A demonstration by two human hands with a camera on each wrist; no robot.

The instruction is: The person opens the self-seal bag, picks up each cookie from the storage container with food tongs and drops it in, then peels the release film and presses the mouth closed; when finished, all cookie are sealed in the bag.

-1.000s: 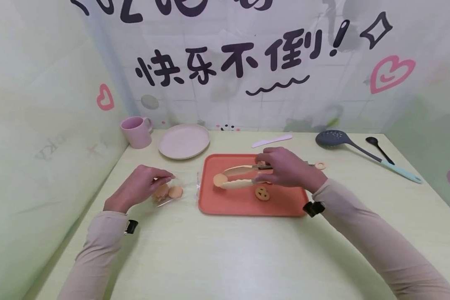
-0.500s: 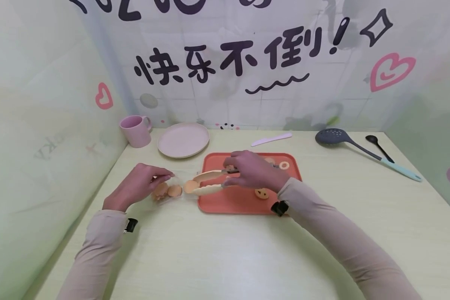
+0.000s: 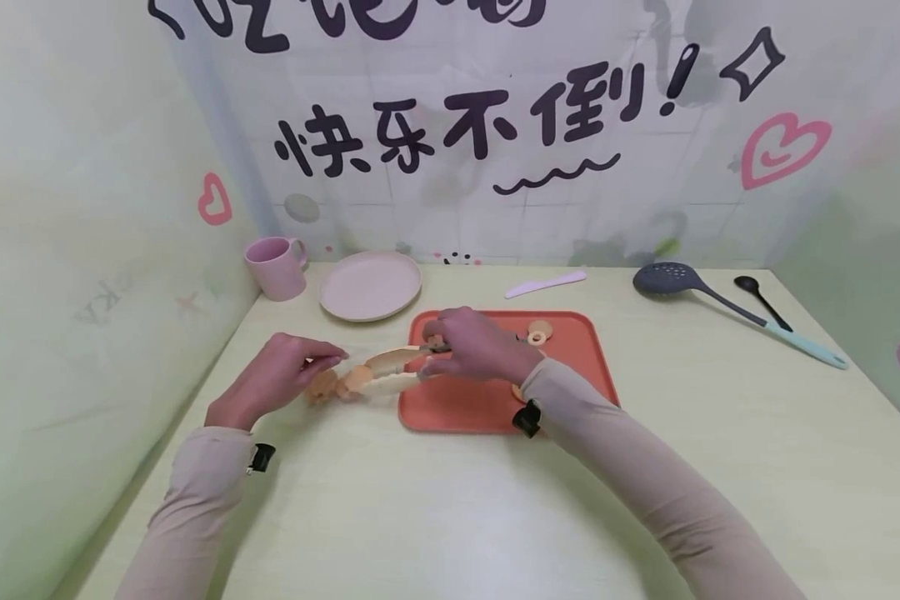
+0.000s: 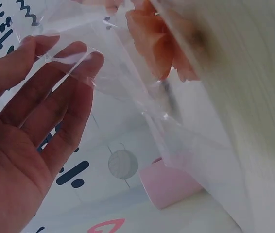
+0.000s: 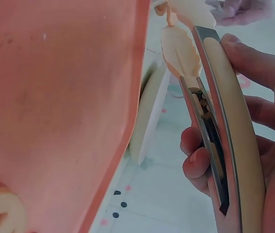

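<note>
My left hand [image 3: 273, 379] pinches the edge of a clear plastic bag [image 4: 123, 87] with thumb and fingertips. Inside the bag lie several tan cookies [image 3: 320, 387], some with frilled edges. Cream-tipped food tongs [image 5: 237, 121] are gripped in my right hand [image 3: 487, 346], thumb along one arm and fingers round the other. Their tips point left, past the tray's edge, with a round cookie [image 3: 357, 377] between them at the bag's mouth. The red tray [image 3: 450, 410] lies under my right hand, which hides part of it.
On the tray's right half sit a ring-shaped cookie [image 3: 537, 338] and a pretzel-like face cookie [image 5: 1, 213]. Behind stand a pink mug [image 3: 276, 271], a pink plate [image 3: 371, 287] and a lilac knife [image 3: 546, 284]. A slotted spoon [image 3: 663, 279] and a small black spoon [image 3: 748, 285] lie right.
My right hand has moved left with the tongs, carrying the round cookie from over the tray to the bag. My left hand has stayed at the bag.
</note>
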